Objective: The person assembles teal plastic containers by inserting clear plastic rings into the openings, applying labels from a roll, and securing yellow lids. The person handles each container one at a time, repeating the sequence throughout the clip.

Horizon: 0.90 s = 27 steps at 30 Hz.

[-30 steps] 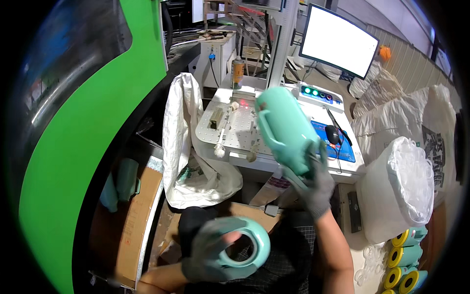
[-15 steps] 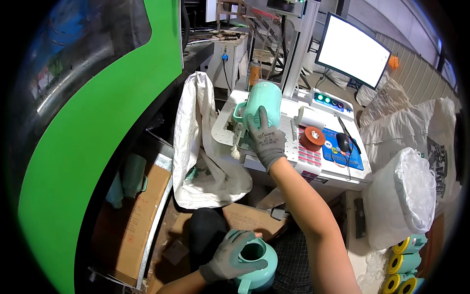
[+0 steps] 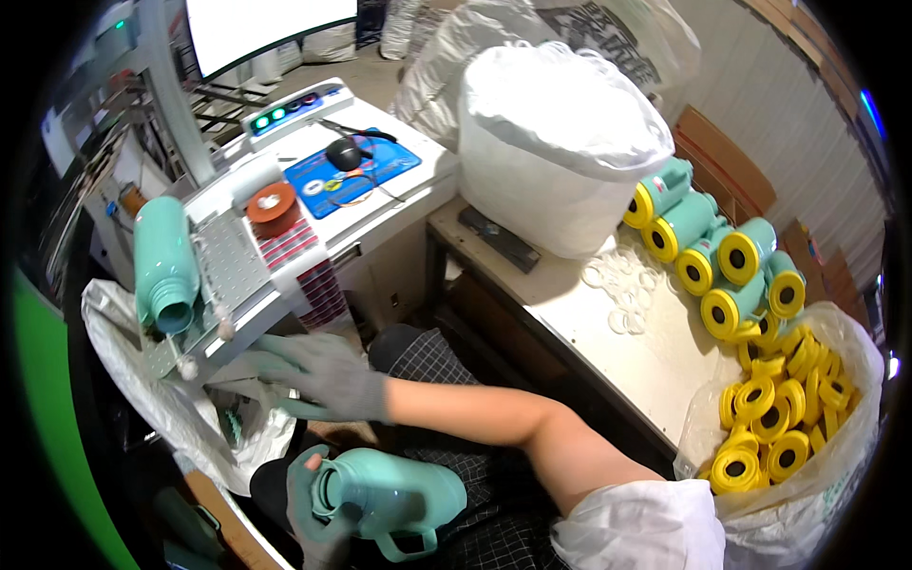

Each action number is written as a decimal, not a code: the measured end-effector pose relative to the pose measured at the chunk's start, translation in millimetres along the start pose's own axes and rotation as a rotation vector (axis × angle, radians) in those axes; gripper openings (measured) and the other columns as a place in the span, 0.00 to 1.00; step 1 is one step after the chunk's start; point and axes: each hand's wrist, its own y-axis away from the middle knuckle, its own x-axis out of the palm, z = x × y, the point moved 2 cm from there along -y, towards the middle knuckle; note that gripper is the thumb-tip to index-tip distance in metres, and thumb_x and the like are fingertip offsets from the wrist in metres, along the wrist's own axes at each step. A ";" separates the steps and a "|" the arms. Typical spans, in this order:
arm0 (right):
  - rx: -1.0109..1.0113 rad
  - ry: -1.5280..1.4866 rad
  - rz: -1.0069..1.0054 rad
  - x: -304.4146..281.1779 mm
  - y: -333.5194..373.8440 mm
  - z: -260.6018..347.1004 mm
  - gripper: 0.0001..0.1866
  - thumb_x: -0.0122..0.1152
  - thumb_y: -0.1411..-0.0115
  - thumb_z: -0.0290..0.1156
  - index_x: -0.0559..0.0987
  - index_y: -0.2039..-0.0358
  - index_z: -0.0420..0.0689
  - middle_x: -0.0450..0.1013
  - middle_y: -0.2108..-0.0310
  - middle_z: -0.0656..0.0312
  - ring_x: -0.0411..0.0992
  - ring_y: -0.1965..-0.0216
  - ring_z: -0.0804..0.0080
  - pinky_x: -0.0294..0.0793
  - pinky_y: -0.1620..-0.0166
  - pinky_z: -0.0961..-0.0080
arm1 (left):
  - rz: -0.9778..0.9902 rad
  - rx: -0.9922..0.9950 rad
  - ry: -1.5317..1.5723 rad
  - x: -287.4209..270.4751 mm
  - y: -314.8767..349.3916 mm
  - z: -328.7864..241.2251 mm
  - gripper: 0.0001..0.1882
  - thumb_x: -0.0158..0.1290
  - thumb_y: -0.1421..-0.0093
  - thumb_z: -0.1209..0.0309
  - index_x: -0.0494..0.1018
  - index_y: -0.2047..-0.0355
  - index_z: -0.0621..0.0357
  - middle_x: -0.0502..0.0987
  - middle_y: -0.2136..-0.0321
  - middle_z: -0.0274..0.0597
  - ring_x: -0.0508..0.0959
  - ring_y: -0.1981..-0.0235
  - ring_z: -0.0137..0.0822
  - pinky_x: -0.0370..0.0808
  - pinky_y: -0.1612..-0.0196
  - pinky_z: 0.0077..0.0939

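A teal jug (image 3: 404,484) lies tilted across the person's lap, over dark cloth (image 3: 439,359) with a pale grid pattern. Its body is a smooth, stout cylinder in one even colour, with a soft shine along the upper side. At the left end, rounded shoulders narrow to a short, ringed neck with a round, uncapped mouth. A loop handle of the same teal stands out from the lower side, leaving a clear gap between it and the body. The far end, toward the right, is rounded off and plain teal.

The left hand (image 3: 318,513), in a grey glove with the thumb tip bare, is curled around the neck and shoulder of this jug. The right hand (image 3: 328,375), gloved alike and slightly blurred, is spread open with the fingers pointing left, just below the front edge of the white desk (image 3: 375,223); nothing shows in its grasp.

A second jug (image 3: 163,249), the same teal, rests on the desk by the perforated plate (image 3: 231,258), its dark, open mouth facing the person. Farther right, jugs with yellow ends (image 3: 736,255) lie grouped beside loose white rings (image 3: 624,293).
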 end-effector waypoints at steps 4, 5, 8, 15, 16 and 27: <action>0.478 0.261 -0.032 -147.7 156.3 -17.4 0.25 0.72 0.39 0.37 0.80 0.45 0.42 0.77 0.46 0.47 0.78 0.47 0.48 0.80 0.44 0.57 | 0.057 -0.039 -0.043 8.8 -18.0 -16.8 0.54 0.75 0.54 0.51 0.65 0.33 0.66 0.71 0.40 0.47 0.74 0.42 0.39 0.72 0.39 0.37; 0.567 0.313 -0.131 -189.8 183.0 -13.5 0.21 0.72 0.40 0.32 0.80 0.47 0.41 0.77 0.47 0.48 0.79 0.49 0.49 0.80 0.45 0.58 | 0.069 -0.021 -0.083 5.5 -20.3 -17.1 0.54 0.75 0.55 0.51 0.66 0.33 0.65 0.71 0.41 0.46 0.74 0.42 0.39 0.72 0.39 0.37; 1.086 0.534 -0.545 -280.8 289.3 2.8 0.16 0.71 0.39 0.28 0.82 0.51 0.43 0.78 0.55 0.53 0.78 0.65 0.63 0.82 0.59 0.67 | 0.260 0.066 -0.280 1.9 -33.6 -17.1 0.45 0.72 0.46 0.58 0.66 0.32 0.64 0.72 0.39 0.46 0.73 0.40 0.41 0.70 0.37 0.39; 1.132 1.328 -0.591 -445.8 420.6 68.4 0.14 0.65 0.36 0.29 0.80 0.51 0.40 0.78 0.55 0.49 0.76 0.53 0.51 0.77 0.49 0.61 | 0.290 -0.036 -0.324 4.6 -51.5 1.7 0.41 0.67 0.38 0.70 0.61 0.29 0.66 0.69 0.35 0.48 0.69 0.37 0.43 0.64 0.32 0.39; 1.162 1.484 -0.543 -475.3 454.9 88.8 0.14 0.65 0.37 0.30 0.80 0.51 0.41 0.78 0.56 0.49 0.76 0.52 0.49 0.76 0.47 0.60 | 0.320 -0.035 -0.329 11.1 -56.6 0.8 0.40 0.67 0.38 0.70 0.61 0.29 0.66 0.69 0.35 0.47 0.69 0.37 0.43 0.65 0.33 0.38; 2.370 1.730 -0.413 -600.0 463.0 201.4 0.34 0.67 0.34 0.49 0.71 0.32 0.50 0.68 0.36 0.48 0.68 0.36 0.48 0.73 0.37 0.53 | 0.287 -0.146 -0.244 33.0 -61.6 -12.4 0.37 0.66 0.37 0.71 0.64 0.31 0.63 0.70 0.37 0.44 0.73 0.45 0.36 0.74 0.45 0.30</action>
